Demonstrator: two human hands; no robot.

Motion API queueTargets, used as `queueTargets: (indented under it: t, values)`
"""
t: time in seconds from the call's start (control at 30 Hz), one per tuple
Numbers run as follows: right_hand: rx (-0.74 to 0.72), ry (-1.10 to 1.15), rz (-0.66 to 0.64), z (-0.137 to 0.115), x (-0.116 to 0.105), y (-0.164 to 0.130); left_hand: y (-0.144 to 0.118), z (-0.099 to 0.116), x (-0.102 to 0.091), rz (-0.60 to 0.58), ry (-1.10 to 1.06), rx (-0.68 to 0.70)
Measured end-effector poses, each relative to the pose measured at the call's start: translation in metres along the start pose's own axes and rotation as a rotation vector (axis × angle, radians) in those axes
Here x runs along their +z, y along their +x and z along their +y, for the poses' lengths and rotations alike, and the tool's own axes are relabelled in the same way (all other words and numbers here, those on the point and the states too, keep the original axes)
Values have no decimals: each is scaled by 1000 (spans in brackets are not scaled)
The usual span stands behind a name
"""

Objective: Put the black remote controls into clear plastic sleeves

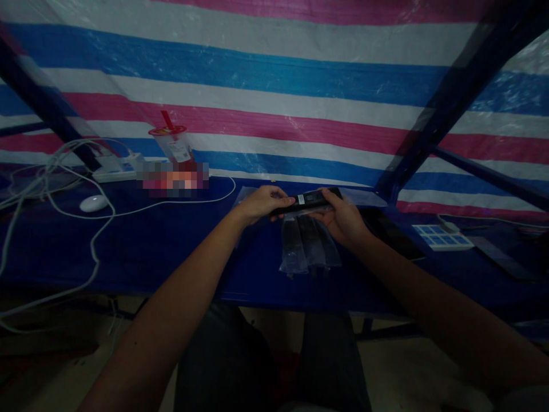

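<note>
My left hand (pixel 265 203) and my right hand (pixel 341 214) hold a long black object (pixel 311 198) between them, above the blue table. Its kind is hard to make out in the dim light; a small white label shows near its left part. My left thumb presses on its left end, and the right fingers wrap its right end. Just below the hands lie clear plastic bags (pixel 306 246) with dark contents. More clear plastic (pixel 364 197) lies flat behind my right hand, and another piece (pixel 244 194) is beside my left hand.
On the blue table (pixel 171 246), white cables (pixel 92 246) and a white mouse (pixel 93 203) are at left. A cup with a red lid (pixel 171 143) stands near a power strip (pixel 115 169). A dark flat panel (pixel 392 232) and a blue-white label sheet (pixel 442 237) lie right. Striped sheeting hangs behind.
</note>
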State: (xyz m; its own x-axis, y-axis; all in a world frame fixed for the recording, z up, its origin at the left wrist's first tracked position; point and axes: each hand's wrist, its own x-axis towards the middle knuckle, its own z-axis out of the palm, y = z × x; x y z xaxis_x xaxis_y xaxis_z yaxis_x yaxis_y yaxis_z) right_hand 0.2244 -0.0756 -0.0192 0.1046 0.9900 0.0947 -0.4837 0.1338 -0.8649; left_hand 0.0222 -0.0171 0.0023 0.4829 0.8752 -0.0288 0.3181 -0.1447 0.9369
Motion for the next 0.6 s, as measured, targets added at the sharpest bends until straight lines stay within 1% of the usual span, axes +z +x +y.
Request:
queueTargets:
  t: [0.07,0.17,0.27,0.43,0.6]
  values:
    - [-12,-6,1,1,0,0,0,-1,-1,15,-55,9]
    - [-10,-4,27,2,1,1,1,-2,-1,31,-83,16]
    - [-21,-2,47,2,2,2,3,-3,-1,24,-132,-2]
    - [-65,-49,46,0,2,3,4,-1,2,14,-256,-13]
    - [-72,-22,58,-1,2,3,5,-3,0,-5,-389,-48]
